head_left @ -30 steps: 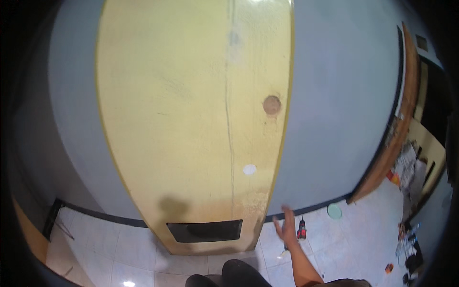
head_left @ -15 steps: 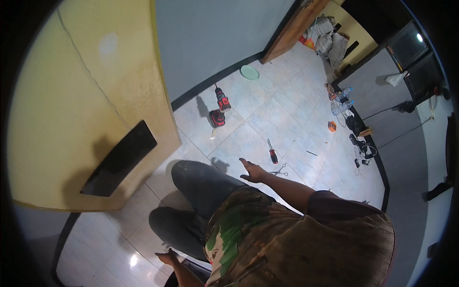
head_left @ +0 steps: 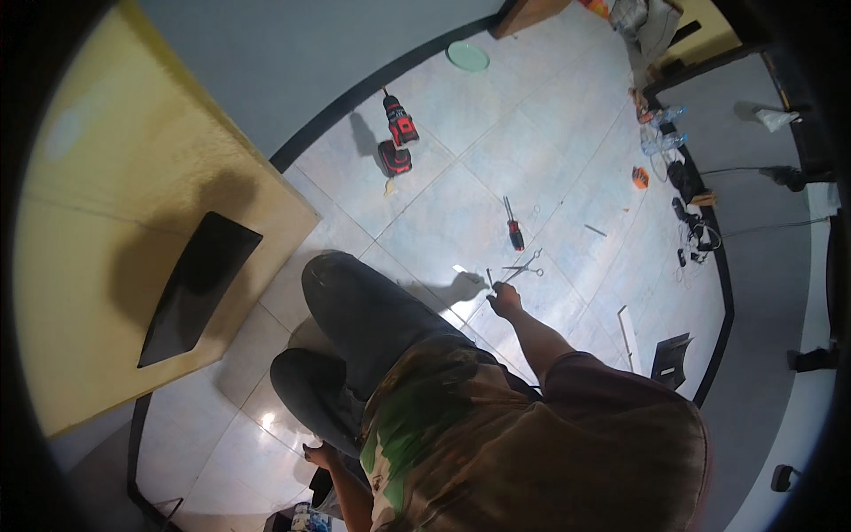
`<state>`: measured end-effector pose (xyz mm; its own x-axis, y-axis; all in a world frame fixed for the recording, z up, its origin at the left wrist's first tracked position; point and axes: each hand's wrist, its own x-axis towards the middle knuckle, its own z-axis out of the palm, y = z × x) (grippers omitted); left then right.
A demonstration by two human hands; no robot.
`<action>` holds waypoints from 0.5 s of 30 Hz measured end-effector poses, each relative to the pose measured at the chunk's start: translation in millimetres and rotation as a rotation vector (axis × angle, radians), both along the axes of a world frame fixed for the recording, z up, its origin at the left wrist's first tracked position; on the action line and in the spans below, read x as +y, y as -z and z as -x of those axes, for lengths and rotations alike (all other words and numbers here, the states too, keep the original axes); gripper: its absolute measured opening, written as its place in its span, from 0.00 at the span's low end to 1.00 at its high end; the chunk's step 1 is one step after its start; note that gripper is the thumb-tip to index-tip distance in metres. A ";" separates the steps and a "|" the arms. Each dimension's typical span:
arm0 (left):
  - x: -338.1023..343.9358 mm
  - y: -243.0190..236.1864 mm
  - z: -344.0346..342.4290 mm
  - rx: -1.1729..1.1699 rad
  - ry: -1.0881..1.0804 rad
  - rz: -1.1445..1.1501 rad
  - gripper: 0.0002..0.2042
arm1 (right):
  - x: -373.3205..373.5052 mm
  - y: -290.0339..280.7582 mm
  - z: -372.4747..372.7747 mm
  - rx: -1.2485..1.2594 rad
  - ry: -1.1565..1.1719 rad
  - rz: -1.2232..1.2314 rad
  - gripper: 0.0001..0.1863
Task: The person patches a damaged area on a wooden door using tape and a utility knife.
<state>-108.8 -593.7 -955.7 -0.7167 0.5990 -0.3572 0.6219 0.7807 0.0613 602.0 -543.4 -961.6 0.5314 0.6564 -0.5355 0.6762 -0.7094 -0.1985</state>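
Note:
My right hand [head_left: 503, 300] is closed around a small thin rod [head_left: 489, 278], too small to identify, low over the tiles. Just right of it lie silver scissors [head_left: 525, 266], and a red-and-black screwdriver [head_left: 514, 229] is beyond. A red-and-black cordless drill [head_left: 397, 126] stands farther off, near the wall. My left hand [head_left: 319, 454] hangs beside my bent leg at the bottom, its fingers too small and shadowed to read.
A yellow panel [head_left: 93, 301] with a black plate [head_left: 195, 293] is on the left. A green plate [head_left: 467, 57], an orange tool [head_left: 640, 177], bottles [head_left: 665, 142], cables [head_left: 700, 230], a white strip [head_left: 628, 337] and a dark bent sheet [head_left: 669, 362] lie around the floor [head_left: 567, 133]. Sacks [head_left: 651, 22] sit at top right.
The view has swung down and right from the yellow panel to the floor. My right hand has reached down beside the scissors and closed on a small rod.

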 end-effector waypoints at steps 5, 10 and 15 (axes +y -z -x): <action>-7.8 -49.2 3.9 -0.070 0.143 0.034 0.36 | 41.5 47.6 21.6 -0.074 0.209 -0.387 0.24; 9.0 -103.2 3.0 -0.089 0.156 -0.013 0.33 | 74.9 78.7 28.5 -0.090 0.084 -0.261 0.22; 38.5 -130.9 -7.3 -0.082 0.142 -0.121 0.32 | 77.8 97.3 34.2 -0.187 0.073 -0.208 0.13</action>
